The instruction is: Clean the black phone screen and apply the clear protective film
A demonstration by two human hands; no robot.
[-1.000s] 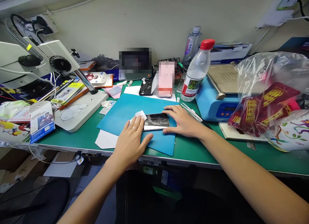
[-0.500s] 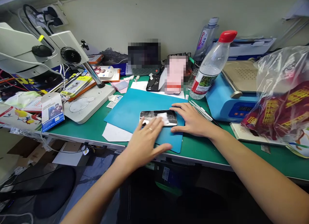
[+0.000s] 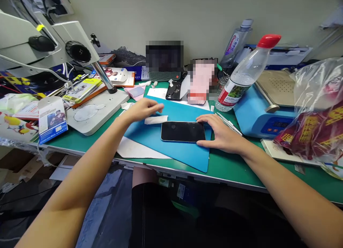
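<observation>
A smartphone lies flat with its dark screen up on the blue mat. My right hand holds its right end, with the thumb at the near edge and the fingers at the far edge. Beyond the phone's left end, my left hand hovers over the mat with loosely bent fingers, and I see nothing in them. Just below those fingers is a white wipe, stretched out as a strip next to the phone's upper left corner.
A microscope stand and small boxes occupy the left. Behind the mat lie a black phone part and a pink-screened device. To the right are a red-capped bottle, tweezers, a blue heating plate and a plastic bag.
My left hand has moved up and left off the phone's screen. The white wipe has gone from the screen to the mat beyond it. My right hand stays at the phone's right end.
</observation>
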